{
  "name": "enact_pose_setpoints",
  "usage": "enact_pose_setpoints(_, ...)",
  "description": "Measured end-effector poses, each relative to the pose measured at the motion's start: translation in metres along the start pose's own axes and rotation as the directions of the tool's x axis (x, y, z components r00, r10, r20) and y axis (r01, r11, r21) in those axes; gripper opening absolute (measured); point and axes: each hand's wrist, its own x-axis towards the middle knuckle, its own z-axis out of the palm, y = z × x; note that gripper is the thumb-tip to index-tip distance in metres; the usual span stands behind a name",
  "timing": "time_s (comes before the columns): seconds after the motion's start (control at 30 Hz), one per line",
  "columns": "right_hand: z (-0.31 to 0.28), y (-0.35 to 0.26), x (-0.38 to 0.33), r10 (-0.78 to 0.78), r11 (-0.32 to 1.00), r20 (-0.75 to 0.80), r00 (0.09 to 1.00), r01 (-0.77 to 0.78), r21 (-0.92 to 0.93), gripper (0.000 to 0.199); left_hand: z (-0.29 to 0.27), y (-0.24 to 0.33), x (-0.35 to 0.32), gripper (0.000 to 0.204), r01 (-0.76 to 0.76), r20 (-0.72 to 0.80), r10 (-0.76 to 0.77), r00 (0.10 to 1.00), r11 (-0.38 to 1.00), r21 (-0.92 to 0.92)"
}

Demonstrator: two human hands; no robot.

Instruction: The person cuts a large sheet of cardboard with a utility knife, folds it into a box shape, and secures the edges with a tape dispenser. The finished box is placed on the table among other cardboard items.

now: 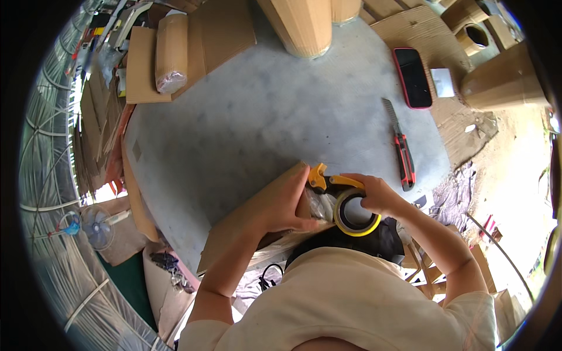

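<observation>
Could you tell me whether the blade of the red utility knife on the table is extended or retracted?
Extended. The utility knife lies flat on the grey table, a long grey blade jutting from its red handle toward the phone.

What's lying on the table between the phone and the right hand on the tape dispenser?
In the head view, a red-and-black utility knife lies between the phone and the right hand.

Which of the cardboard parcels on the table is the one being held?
The flat parcel at the table's near edge, under the left hand; the right hand holds a yellow tape dispenser against it. The wrapped parcel lies untouched at the far left.
</observation>
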Motion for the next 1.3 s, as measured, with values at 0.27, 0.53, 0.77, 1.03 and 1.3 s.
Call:
enact_pose_setpoints(0.27,0.029,-0.005,-0.059,0.196,0.944,-0.078,0.978,-0.166,0.284,0.062,-0.008,-0.005,0.013,0.094,-0.035,0.090,0.056,0.994,0.976,-0.216)
enact_pose_setpoints(0.53,0.080,-0.033,-0.137,0.314,0.916,-0.266,0.912,-0.217,0.339,0.061,-0.004,-0.013,0.024,0.047,-0.250,0.143,0.271,0.952,0.956,-0.152)
enact_pose_setpoints(0.77,0.165,-0.036,-0.178,0.191,0.975,-0.520,0.833,-0.102,0.195,0.060,0.001,-0.023,0.029,0.044,-0.280,0.119,0.314,0.942,0.930,-0.238)
enact_pose_setpoints(1.03,0.210,-0.054,-0.157,0.218,0.972,-0.366,0.904,-0.168,0.164,0.059,0.006,-0.021,0.029,0.046,-0.124,0.173,0.212,0.962,0.902,-0.414)
enact_pose_setpoints(1.3,0.145,-0.069,-0.103,0.199,0.958,-0.189,0.962,-0.232,-0.172,0.033,0.002,-0.014,0.028,0.047,-0.104,0.214,0.189,0.959,0.930,-0.353)
